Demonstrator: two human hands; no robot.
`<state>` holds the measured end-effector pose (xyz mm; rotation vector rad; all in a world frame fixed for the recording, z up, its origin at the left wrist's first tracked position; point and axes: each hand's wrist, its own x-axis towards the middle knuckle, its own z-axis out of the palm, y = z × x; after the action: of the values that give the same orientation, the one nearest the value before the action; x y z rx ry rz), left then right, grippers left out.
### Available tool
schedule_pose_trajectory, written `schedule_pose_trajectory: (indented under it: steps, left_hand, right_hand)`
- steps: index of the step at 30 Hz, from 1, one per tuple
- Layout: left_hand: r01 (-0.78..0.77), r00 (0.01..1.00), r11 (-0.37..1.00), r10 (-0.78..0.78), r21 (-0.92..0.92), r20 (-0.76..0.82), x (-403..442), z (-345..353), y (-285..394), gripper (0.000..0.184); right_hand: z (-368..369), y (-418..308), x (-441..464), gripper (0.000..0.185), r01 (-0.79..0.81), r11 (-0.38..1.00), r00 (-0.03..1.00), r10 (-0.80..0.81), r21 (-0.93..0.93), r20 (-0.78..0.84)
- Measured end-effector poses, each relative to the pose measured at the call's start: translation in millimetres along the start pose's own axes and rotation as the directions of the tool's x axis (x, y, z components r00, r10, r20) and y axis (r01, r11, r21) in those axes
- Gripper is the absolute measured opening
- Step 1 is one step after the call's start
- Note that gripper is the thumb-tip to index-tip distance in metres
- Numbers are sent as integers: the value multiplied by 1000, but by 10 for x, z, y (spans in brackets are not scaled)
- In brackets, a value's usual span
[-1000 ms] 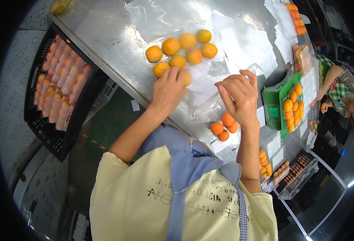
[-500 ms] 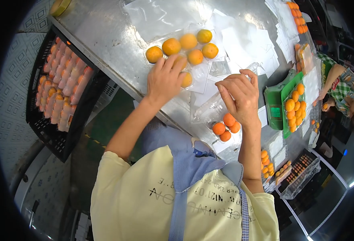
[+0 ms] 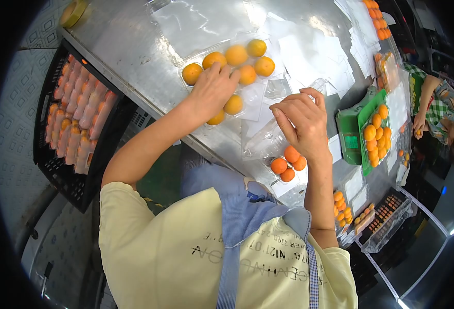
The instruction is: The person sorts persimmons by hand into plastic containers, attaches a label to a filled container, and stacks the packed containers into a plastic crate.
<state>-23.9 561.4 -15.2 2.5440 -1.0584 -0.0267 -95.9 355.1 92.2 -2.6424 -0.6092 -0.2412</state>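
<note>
My left hand (image 3: 214, 88) reaches over a group of yellow-orange fruits (image 3: 247, 74) in clear plastic on the metal table (image 3: 129, 51). Its fingers are bent down and pressed together, hiding what is beneath them. One fruit (image 3: 215, 118) lies by the wrist, with another (image 3: 233, 104) to its right. My right hand (image 3: 304, 121) is over clear plastic packaging (image 3: 263, 143), thumb apart from the loosely curled fingers, nothing visible held. Just below it sit several deeper orange fruits (image 3: 287, 175).
A black crate (image 3: 95, 175) of packed fruit stands at the left. White sheets (image 3: 309, 56) cover part of the table. Towards the right are a green scale (image 3: 348, 131) with a fruit tray and further packs (image 3: 342, 208). Another person (image 3: 435, 103) is at the far right.
My left hand has moved up and right over the fruits, its elbow swinging outward. One fruit now shows near the wrist. My right hand keeps nearly the same place and pose.
</note>
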Motion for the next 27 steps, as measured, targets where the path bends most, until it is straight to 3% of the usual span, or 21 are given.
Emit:
schedule_pose_trajectory:
  steps: [4,7,8,10,13,16,17,19,22,27]
  left_hand:
    - [-46,997,992,38,-117,-71,1,-83,-49,35]
    - [55,980,908,-128,-415,-151,-38,-319,-62,45]
    - [127,953,761,-271,-636,-134,-63,-387,-52,49]
    - [184,862,310,-508,-933,1,-142,-513,-8,58]
    - [-18,858,-45,-514,-999,8,-250,-638,77,61]
    - [-9,864,-318,-479,-948,152,-307,-647,247,67]
    - [-8,869,-399,-457,-917,191,-313,-631,325,67]
    - [45,876,-434,-415,-900,244,-322,-615,488,65]
    - [133,865,-424,-392,-896,314,-294,-590,780,63]
    - [230,887,-102,-387,-968,251,-267,-385,1274,64]
  right_hand:
    - [33,-1,39,4,11,1000,1000,-11,-3,-26]
    - [103,21,79,8,26,1000,999,-26,7,-42]
    - [136,42,94,8,33,999,999,-32,9,-26]
    - [162,28,159,15,26,999,999,-25,42,-42]
    - [208,-102,293,31,0,986,994,18,165,-106]
    - [179,-240,265,53,-7,961,993,39,275,-110]
    - [164,-301,229,52,-62,944,991,97,324,-92]
    - [130,-401,144,50,-169,895,976,211,412,-56]
    - [74,-418,-56,53,-168,915,967,225,366,-117]
    - [-133,-399,-571,55,-256,894,938,322,368,-129]
